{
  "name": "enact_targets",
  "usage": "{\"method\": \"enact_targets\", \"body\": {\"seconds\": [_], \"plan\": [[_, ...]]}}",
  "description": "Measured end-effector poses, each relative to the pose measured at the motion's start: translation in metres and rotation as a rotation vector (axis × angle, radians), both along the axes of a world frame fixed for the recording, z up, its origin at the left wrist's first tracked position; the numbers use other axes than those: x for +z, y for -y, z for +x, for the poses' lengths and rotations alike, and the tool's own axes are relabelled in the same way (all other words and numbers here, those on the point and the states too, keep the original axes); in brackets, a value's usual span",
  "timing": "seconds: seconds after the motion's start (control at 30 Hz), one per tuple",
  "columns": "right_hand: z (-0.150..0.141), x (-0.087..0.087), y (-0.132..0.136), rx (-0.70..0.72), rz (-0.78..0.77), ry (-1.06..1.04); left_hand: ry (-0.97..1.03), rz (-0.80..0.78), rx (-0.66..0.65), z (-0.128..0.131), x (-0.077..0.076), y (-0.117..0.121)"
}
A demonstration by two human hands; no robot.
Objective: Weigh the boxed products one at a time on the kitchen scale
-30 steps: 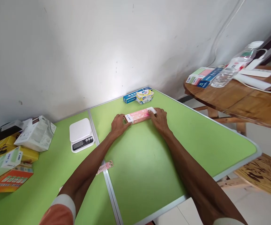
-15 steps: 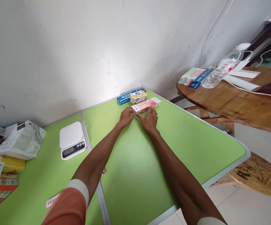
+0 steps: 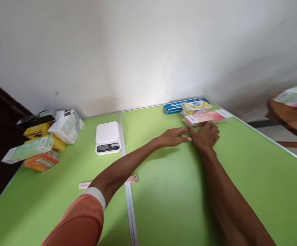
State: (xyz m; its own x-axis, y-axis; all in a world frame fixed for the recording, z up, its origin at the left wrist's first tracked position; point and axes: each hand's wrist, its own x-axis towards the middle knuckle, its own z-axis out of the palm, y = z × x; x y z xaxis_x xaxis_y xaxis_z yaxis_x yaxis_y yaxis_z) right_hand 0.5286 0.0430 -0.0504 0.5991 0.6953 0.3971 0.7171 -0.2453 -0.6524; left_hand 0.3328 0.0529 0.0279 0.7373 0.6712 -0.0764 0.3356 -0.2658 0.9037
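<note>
At the far right of the green table lies a long pink and white box (image 3: pixel 206 118). My right hand (image 3: pixel 205 136) is at its near edge, fingers curled slightly and thumb spread out to the left; contact with the box is hard to make out. To the left of the box, my left hand (image 3: pixel 174 137) hangs over the table, fingers apart and nothing in it. Against the pink box's back side sits a yellow soap box (image 3: pixel 196 107). Behind that, along the wall edge, is a long blue box (image 3: pixel 175 108).
A white kitchen scale (image 3: pixel 107 136) stands left of the table seam. A pink strap (image 3: pixel 84 185) lies partly under my left forearm. Several boxes, among them a green and white box (image 3: pixel 30 149), are heaped at the left. A wooden table (image 3: pixel 287 114) is at the right.
My view has turned left. My left hand has come away from the pink box and moved left, its fingers opening. The right hand stays beside the box.
</note>
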Motion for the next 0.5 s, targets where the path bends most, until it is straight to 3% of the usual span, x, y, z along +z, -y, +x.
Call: {"method": "enact_targets", "body": {"seconds": [0.1, 0.17, 0.23, 0.33, 0.5], "plan": [[-0.009, -0.001, 0.006, -0.035, -0.110, -0.074, 0.062, -0.085, -0.025, -0.059, 0.012, 0.042], [-0.027, 0.000, 0.018, 0.038, -0.122, -0.072, 0.117, -0.144, -0.043, -0.106, 0.018, 0.072], [-0.056, 0.003, 0.038, 0.218, -0.079, -0.071, 0.178, -0.219, 0.049, -0.154, 0.019, 0.098], [-0.116, 0.017, 0.073, 0.570, 0.037, -0.175, 0.265, -0.239, 0.318, -0.218, 0.015, 0.126], [-0.239, 0.067, 0.107, 1.069, 0.059, -0.318, 0.364, -0.078, 0.671, -0.300, 0.011, 0.159]]}}
